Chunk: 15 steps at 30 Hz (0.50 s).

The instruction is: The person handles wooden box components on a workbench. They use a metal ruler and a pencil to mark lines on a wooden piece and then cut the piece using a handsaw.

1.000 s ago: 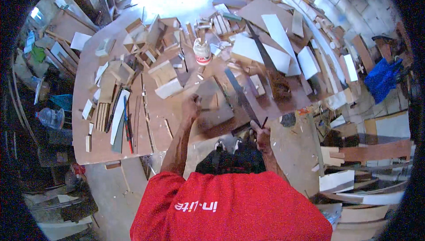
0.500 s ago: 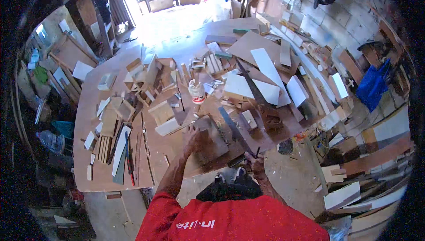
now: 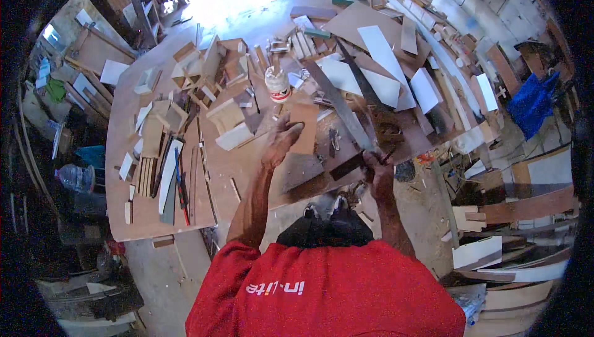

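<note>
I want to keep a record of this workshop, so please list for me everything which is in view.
Workbench: one, brown, centre.
Try square: one, grey blade, dark stock, in the right hand.
Thin stick: one, dark, in the right hand.
Panel: one, tan, at the left hand; grip unclear.
Handsaw: one, dark, right of the try square.
Tub: one, white and red, mid-bench.
Slim tool: one, blue and red, bench left.
White boards: several, bench right.
Wood pieces: too many to count, mostly brown, across the bench.
Stacked boards: many, brown and white, lower right.
Sheet: one, blue, far right.
Bottle: one, clear, far left.
Shirt: one, red, bottom.
Hands: two, bare, centre.
</note>
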{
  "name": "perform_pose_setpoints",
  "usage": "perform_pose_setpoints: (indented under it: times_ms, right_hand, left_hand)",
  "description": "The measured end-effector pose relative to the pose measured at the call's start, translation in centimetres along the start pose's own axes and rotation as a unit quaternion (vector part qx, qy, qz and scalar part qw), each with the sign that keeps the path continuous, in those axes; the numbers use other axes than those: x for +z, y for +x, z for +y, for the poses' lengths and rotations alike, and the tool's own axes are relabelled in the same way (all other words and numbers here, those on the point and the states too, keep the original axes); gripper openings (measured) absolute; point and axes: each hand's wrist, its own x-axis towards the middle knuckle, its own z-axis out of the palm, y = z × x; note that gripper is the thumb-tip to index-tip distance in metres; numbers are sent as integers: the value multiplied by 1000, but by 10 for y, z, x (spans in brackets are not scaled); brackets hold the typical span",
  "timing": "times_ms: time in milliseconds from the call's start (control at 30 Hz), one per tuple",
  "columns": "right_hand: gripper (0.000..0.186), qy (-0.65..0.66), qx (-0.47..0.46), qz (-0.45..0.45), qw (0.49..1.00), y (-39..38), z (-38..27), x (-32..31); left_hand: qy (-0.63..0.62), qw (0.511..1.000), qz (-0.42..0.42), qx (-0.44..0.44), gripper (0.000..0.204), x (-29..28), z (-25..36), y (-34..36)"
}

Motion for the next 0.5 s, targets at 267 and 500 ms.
perform_pose_setpoints:
  times_ms: [267,500]
  right_hand:
    - [23,-16,-40,-12,999,15,-54,28]
    - [17,-127,-29,-78,988,20,-57,36]
  left_hand:
    - [-49,995,-39,71,36,23,48,-20]
    - [-123,990,-13,70,24,50,52,-38]
